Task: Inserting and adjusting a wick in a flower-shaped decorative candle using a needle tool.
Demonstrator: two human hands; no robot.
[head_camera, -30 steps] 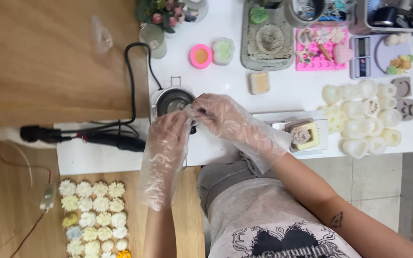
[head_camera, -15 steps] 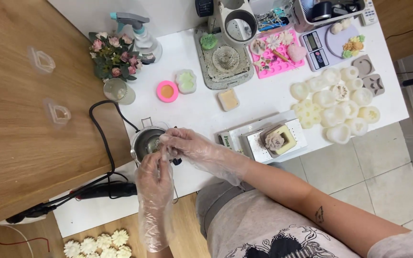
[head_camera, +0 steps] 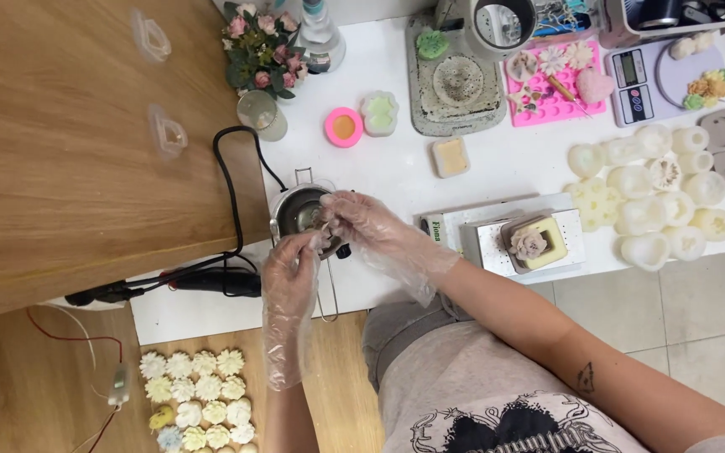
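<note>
A broad wooden tabletop point(head_camera: 60, 168) with a smooth honey grain fills the left, butting against a white glossy worktable point(head_camera: 497, 176). On the white surface near its front edge sits a flat white box point(head_camera: 497, 235), rectangular, with a green label patch at its left end; on it rests a square pale-yellow mould holding a greyish flower shape point(head_camera: 534, 243). To the right lies a cluster of translucent white silicone moulds point(head_camera: 656, 201), rounded and lumpy. Farther back are a grey stone-textured tray point(head_camera: 455, 80), a bright pink silicone mat point(head_camera: 555, 88) strewn with small flowers, and a small digital scale point(head_camera: 644, 80) with a pale round platform. A bunch of pink artificial roses point(head_camera: 258, 50) stands at the seam of the two tables.

The small metal melting pot point(head_camera: 299, 210), shiny and round, sits at the white table's left front corner, a black cable point(head_camera: 228, 184) looping from beside it. Both hands wear loose, crinkled clear plastic gloves. The left hand point(head_camera: 291, 268) and right hand point(head_camera: 362, 222) meet just over the pot's rim, fingers curled and pinched together on something small; what it is cannot be told. Lower left, rows of white and cream flower-shaped pieces point(head_camera: 199, 398) lie on the wooden floor.
</note>
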